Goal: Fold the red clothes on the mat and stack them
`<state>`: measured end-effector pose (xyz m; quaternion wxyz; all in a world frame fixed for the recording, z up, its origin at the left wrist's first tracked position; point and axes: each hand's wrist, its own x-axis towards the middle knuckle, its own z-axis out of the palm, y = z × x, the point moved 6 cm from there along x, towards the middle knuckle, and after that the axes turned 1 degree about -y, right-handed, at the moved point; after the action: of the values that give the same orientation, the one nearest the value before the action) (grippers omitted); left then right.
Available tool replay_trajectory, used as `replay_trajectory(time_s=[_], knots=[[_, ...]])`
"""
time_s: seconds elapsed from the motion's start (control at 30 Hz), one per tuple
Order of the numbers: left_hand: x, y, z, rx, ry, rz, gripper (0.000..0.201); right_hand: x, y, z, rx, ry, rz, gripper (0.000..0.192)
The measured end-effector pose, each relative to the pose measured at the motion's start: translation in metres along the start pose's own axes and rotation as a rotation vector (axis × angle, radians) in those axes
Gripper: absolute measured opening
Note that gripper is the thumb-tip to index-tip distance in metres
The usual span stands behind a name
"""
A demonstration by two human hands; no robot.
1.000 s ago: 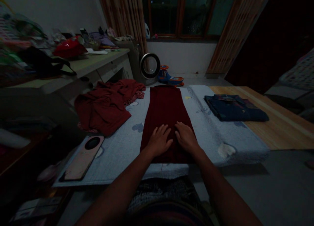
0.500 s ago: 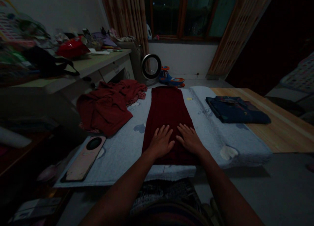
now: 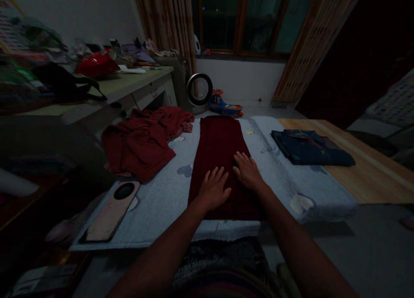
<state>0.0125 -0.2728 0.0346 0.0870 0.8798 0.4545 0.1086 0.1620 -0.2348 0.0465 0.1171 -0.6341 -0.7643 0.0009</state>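
A dark red garment, folded into a long strip, lies flat on a pale blue cloth with heart patterns. My left hand rests on the near half of the garment, palm down with fingers spread. Farther up and toward its right edge lies my right hand, also flat and open. Neither hand grips anything. Which kind of garment it is I cannot tell in the dim light.
To the left are a rumpled reddish garment and a phone. A folded dark blue garment lies at the right, partly over a wooden board. Beyond stand a cluttered desk and a blue-orange ride-on toy.
My right hand has slid a little forward, away from me, along the dark red garment. My left hand stays almost where it was.
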Motion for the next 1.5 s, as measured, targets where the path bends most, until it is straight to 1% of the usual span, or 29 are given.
replay_trajectory(time_s=[0.13,0.23,0.33,0.4,0.43,0.5,0.57,0.67,0.77,0.83,1.0,1.13,1.2,1.27,1.33,1.37,1.4,1.43,1.5], knots=[[-0.001,0.000,0.001,-0.009,0.001,-0.002,0.059,0.002,-0.004,0.018,-0.014,-0.024,-0.013,0.053],[-0.002,0.000,-0.001,-0.016,-0.006,-0.008,0.059,0.000,-0.003,0.021,-0.024,-0.009,-0.021,0.053],[0.004,-0.001,-0.004,-0.045,-0.087,0.002,0.058,-0.001,-0.003,0.020,-0.037,0.002,-0.024,0.052],[0.015,-0.004,-0.010,-0.067,-0.129,0.002,0.053,-0.001,-0.003,0.020,-0.041,0.010,-0.021,0.052],[0.022,-0.007,-0.015,-0.069,-0.116,-0.009,0.049,-0.001,-0.003,0.020,-0.041,0.012,-0.018,0.052],[0.039,-0.016,-0.025,-0.048,-0.027,-0.039,0.044,-0.001,-0.003,0.020,-0.042,0.012,-0.014,0.052],[0.053,-0.025,-0.029,-0.008,0.053,-0.053,0.044,-0.001,-0.003,0.020,-0.042,0.011,-0.011,0.052],[0.064,-0.038,-0.016,0.039,0.051,-0.076,0.049,-0.002,-0.005,0.020,-0.044,0.015,-0.018,0.052],[0.064,-0.047,-0.001,0.071,0.047,-0.094,0.057,-0.003,-0.005,0.019,-0.056,0.029,0.001,0.053],[0.062,-0.048,0.004,0.097,0.064,-0.099,0.059,-0.004,-0.004,0.018,-0.072,0.038,0.043,0.054],[0.060,-0.049,0.006,0.151,0.097,-0.133,0.061,-0.004,-0.001,0.020,-0.106,0.026,0.161,0.061],[0.061,-0.048,0.006,0.165,0.103,-0.143,0.063,-0.005,0.000,0.023,-0.120,0.002,0.207,0.067],[0.060,-0.048,0.005,0.161,0.105,-0.146,0.063,-0.002,0.002,0.022,-0.124,-0.030,0.211,0.067],[0.060,-0.048,0.005,0.155,0.103,-0.145,0.063,0.004,0.006,0.017,-0.114,-0.106,0.203,0.069],[0.060,-0.047,0.005,0.151,0.104,-0.143,0.063,0.016,0.008,0.009,-0.097,-0.207,0.183,0.067],[0.060,-0.048,0.005,0.150,0.104,-0.142,0.062,0.023,0.008,0.004,-0.092,-0.245,0.174,0.061],[0.060,-0.048,0.005,0.148,0.104,-0.141,0.062,0.031,0.007,-0.002,-0.094,-0.258,0.165,0.052],[0.060,-0.048,0.005,0.146,0.101,-0.140,0.062,0.039,0.006,-0.007,-0.099,-0.231,0.157,0.045],[0.060,-0.048,0.005,0.141,0.092,-0.138,0.064,0.054,-0.002,-0.013,-0.076,-0.135,0.063,0.041]])
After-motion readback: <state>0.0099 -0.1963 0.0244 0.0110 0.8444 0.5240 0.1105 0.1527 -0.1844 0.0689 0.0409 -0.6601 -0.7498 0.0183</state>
